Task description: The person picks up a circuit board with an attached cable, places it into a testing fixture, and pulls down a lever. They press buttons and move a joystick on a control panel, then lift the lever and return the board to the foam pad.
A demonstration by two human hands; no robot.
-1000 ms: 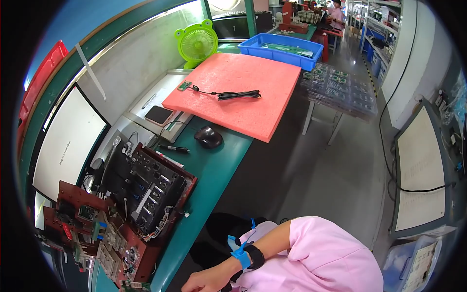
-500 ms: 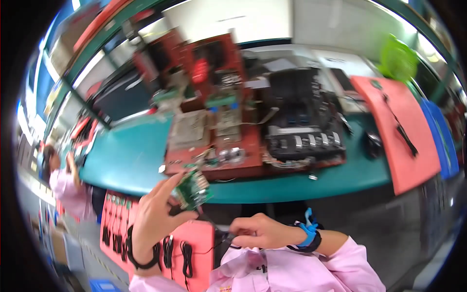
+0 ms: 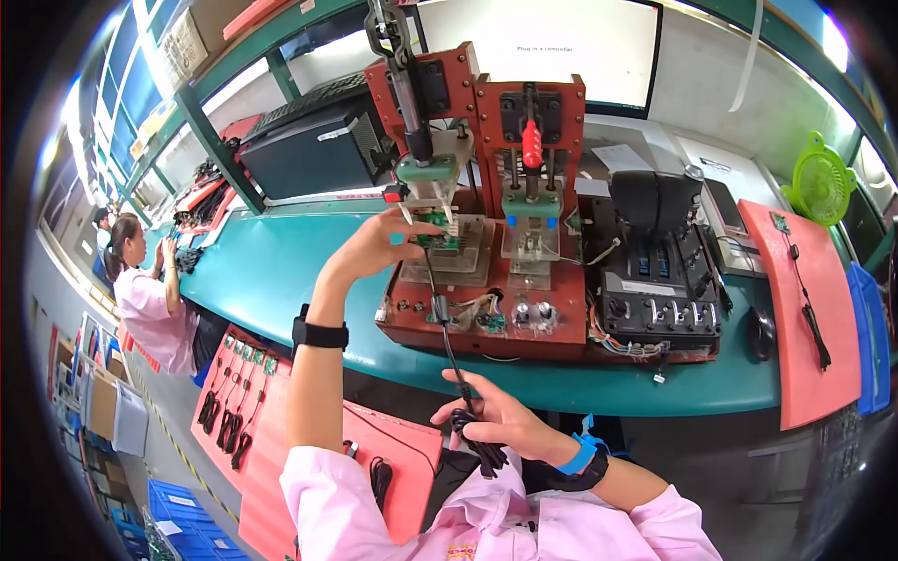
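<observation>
My left hand [image 3: 374,245] pinches a green circuit board [image 3: 453,243] by its near side. The board is at the clear plate [image 3: 468,271] of the left press of a red test fixture [image 3: 426,325], below its green pressing head [image 3: 427,171]. Whether it is fully seated, I cannot tell. A black cable [image 3: 449,346] with a thicker lump runs down from the board. Its bundled end [image 3: 486,456] is in my right hand [image 3: 510,425], whose fingers close round it in front of the bench edge.
Right of the fixture stands a black control panel [image 3: 659,271] with switches. A pink foam sheet [image 3: 795,309] carries another cabled board. More cabled boards lie on pink foam [image 3: 271,430] at lower left. A mouse [image 3: 760,334] and monitor [image 3: 599,56] are on the bench; a co-worker [image 3: 154,290] sits far left.
My left hand has carried the circuit board forward to the left press. My right hand has moved slightly up and right, with the cable bundle now visible in it. The view has shifted.
</observation>
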